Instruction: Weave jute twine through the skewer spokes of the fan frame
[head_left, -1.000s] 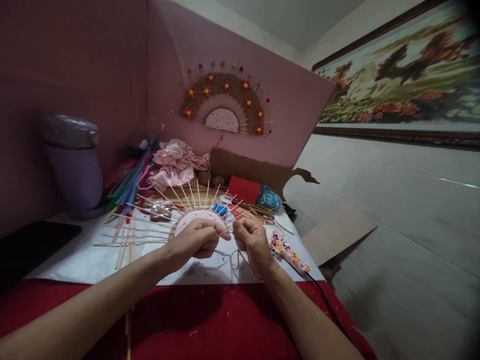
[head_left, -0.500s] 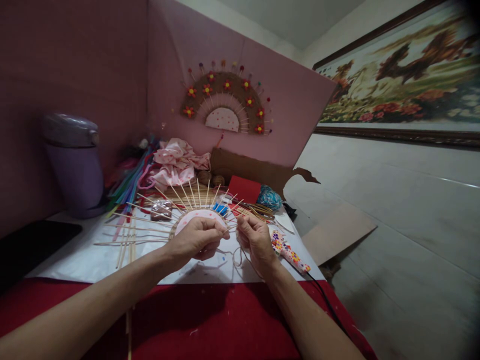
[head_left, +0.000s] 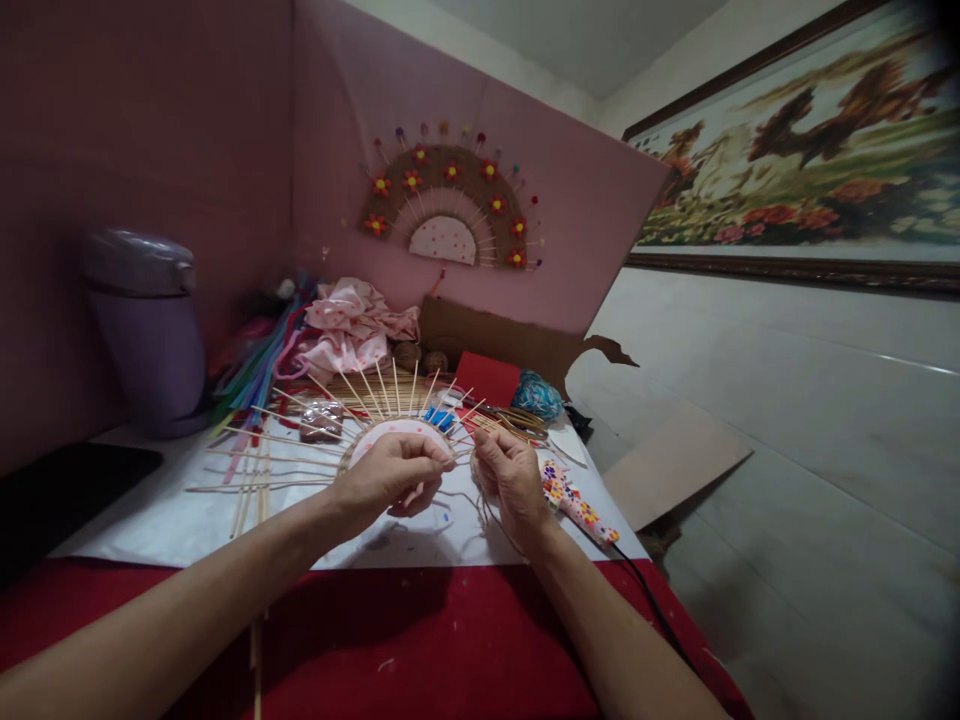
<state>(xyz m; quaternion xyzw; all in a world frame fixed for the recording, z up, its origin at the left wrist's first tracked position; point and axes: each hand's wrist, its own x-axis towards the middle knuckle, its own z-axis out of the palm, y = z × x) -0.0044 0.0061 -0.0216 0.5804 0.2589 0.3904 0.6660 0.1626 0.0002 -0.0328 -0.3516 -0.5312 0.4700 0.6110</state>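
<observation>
While the left hand [head_left: 396, 472], curled closed, seems to steady the stick fan [head_left: 405, 428] over the worktop [head_left: 169, 528] and the right hand [head_left: 514, 482] pinches twine [head_left: 486, 509] near the fan's right end, even tension should keep the strand snug.

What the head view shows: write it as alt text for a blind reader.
A person's closed left hand overlaps a spotted half-circle with radiating sticks; the right hand holds trailing twine. A flowered arch hangs behind.
</observation>
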